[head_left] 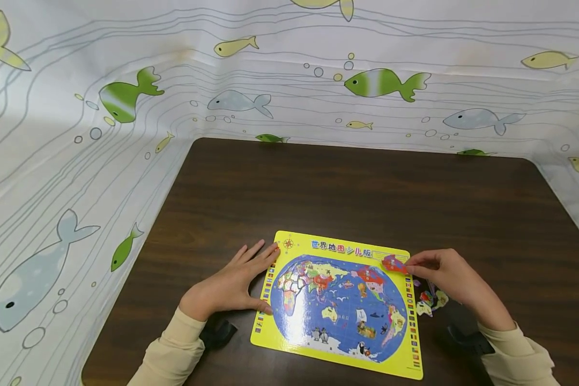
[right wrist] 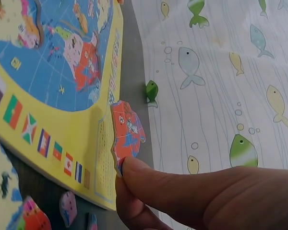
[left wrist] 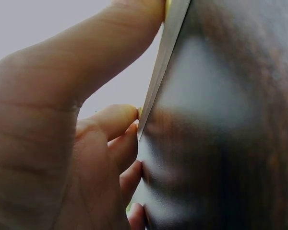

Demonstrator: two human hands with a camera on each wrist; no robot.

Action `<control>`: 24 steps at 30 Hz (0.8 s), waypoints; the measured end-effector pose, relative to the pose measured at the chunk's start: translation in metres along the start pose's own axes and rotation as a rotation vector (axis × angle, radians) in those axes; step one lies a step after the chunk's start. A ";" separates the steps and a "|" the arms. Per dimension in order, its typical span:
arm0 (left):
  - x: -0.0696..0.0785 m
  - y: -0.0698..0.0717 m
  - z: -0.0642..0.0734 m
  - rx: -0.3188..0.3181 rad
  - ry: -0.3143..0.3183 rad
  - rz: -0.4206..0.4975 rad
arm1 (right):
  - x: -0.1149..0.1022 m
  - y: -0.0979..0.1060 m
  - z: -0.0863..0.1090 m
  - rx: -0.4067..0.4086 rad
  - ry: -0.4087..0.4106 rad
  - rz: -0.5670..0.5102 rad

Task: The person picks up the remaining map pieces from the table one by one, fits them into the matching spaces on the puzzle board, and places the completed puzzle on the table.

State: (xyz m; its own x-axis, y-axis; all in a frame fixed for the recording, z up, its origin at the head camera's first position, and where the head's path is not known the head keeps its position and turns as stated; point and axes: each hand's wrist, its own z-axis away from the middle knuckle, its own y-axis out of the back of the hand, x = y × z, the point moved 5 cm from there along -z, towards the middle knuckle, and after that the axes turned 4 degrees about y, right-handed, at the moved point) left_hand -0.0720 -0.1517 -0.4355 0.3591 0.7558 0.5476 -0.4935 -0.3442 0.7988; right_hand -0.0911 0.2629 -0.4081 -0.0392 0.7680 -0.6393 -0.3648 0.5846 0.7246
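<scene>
A yellow-bordered world map puzzle board [head_left: 338, 351] lies flat on the dark table. My left hand [head_left: 231, 284] rests at its left edge, fingers spread, with the thumb and a fingertip touching the border. In the left wrist view, the board's thin edge [left wrist: 164, 62] meets the thumb and index finger. Between thumb and finger, my right hand [head_left: 446, 276] pinches a red puzzle piece [head_left: 394, 264] over the board's upper right corner. Seen in the right wrist view, this red puzzle piece [right wrist: 127, 129] is held upright on its edge, printed with small figures.
Several loose puzzle pieces [head_left: 425, 304] lie in a small heap on the table [head_left: 347, 187] by the board's right edge, partly under my right hand. A white cloth [head_left: 289, 69] printed with fish hangs behind and to the left of the table.
</scene>
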 end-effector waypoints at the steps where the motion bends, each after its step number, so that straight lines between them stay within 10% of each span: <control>1: 0.000 0.000 0.000 -0.002 0.000 0.001 | -0.001 -0.001 0.000 -0.004 0.000 -0.003; 24: 0.000 0.000 0.001 0.001 -0.002 0.004 | -0.016 -0.023 0.000 -0.063 0.018 -0.049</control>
State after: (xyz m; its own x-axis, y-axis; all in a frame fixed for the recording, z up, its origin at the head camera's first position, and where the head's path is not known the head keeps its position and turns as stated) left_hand -0.0711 -0.1522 -0.4355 0.3584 0.7532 0.5516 -0.4942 -0.3482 0.7966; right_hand -0.0820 0.2378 -0.4143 -0.0367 0.7335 -0.6787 -0.4249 0.6033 0.6749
